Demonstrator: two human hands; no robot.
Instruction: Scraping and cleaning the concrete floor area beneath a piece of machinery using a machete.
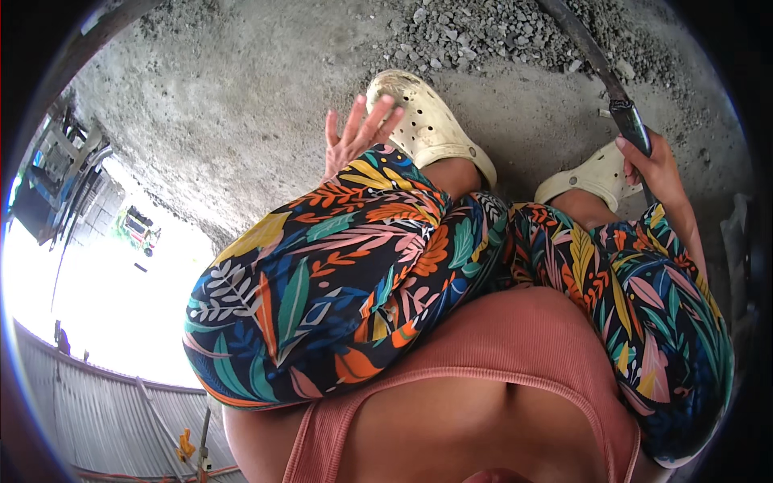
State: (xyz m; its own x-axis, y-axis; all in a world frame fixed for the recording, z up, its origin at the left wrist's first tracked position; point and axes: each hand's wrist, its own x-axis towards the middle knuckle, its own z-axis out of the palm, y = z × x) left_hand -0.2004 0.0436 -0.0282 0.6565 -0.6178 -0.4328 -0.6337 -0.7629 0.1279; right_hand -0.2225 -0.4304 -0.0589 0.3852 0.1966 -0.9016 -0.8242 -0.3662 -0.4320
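Observation:
My left hand [362,133] is open beyond my left knee, its fingers spread and nothing in them. The hand is close beside a cream clog [411,113] with round holes, on my left foot. My right hand [654,165] is closed round the black handle of a long, curved, dark sickle-like tool [592,52]. The tool reaches up past the gravel to the top of the view, where its end is cut off. The second clog [586,179], on my right foot, is just left of my right hand.
Loose grey gravel [483,36] lies on the rough concrete ground [233,88] ahead of my feet. My patterned trouser legs [322,298] fill the middle, knees bent. At the left are a corrugated metal wall [105,410], a bright opening and dark equipment [48,193].

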